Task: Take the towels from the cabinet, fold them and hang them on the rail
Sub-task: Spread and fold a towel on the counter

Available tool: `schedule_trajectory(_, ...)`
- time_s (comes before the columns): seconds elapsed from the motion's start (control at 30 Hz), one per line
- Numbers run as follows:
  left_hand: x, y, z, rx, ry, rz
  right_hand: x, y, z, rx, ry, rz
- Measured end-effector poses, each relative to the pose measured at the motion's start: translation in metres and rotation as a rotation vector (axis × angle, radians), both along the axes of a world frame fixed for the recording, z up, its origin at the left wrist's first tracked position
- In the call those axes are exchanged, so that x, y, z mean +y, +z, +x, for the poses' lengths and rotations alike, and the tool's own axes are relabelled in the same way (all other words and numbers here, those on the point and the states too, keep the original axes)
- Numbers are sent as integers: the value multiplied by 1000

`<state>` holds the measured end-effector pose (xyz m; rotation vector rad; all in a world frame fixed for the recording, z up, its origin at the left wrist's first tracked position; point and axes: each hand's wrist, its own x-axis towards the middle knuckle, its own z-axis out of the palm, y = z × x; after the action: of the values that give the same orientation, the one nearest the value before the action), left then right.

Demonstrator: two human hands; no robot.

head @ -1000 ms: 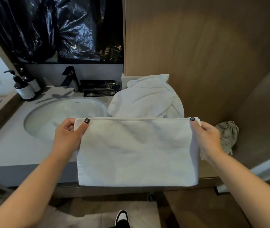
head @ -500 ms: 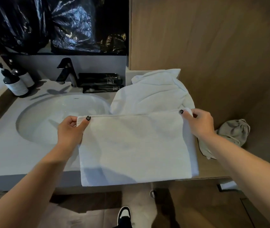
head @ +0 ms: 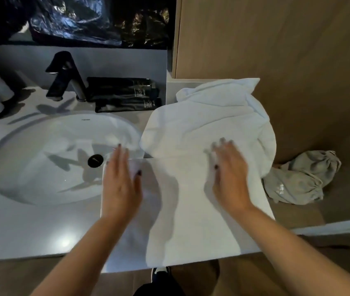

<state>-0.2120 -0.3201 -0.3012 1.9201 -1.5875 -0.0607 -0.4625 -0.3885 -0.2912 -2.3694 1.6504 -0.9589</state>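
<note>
The folded white terry towel (head: 201, 210) lies flat on the pale grey vanity counter (head: 20, 227), its near edge overhanging the counter front at 6 o'clock. Your left hand (head: 120, 184) rests on its left portion, fingers straight and together; your right hand (head: 231, 178) lies at its centre, fingers straight and slightly spread, though blurred. Neither grips anything.

Judged step: smoothing before the next fold. Press outward from the centre toward 3 and 9 o'clock, square the edges, and keep the left corner out of the white oval basin (head: 41, 159) at 9 o'clock.

The crumpled white towel (head: 212, 116) at 12 o'clock overlaps the folded one's far edge, so that edge is hidden. Neither rail nor cabinet interior is in view. Your left fingertips appear to reach past the towel's edge; blur prevents confirmation.
</note>
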Motion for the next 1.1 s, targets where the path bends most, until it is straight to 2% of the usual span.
schedule_trajectory(0.1,17,-16,-33,-127,-241,183,31,-30,28,184,332,72)
schedule_trajectory(0.2,18,-36,-40,-258,-295,380,34,-49,34,481,342,163)
schedule_trajectory(0.37,9,-33,-31,-312,-285,461,14,-45,13,599,381,239)
schedule_trajectory(0.57,17,-29,-8,-286,-205,479,10,-39,-34,630,268,303)
schedule_trajectory(0.87,30,-22,17,-251,-266,532,10,-37,-77,643,198,360)
schedule_trajectory(1.03,41,-12,-1,-235,-228,547,27,-26,-42,528,70,410)
schedule_trajectory(1.1,48,-11,-27,-146,-252,526,48,-23,-11,447,135,387)
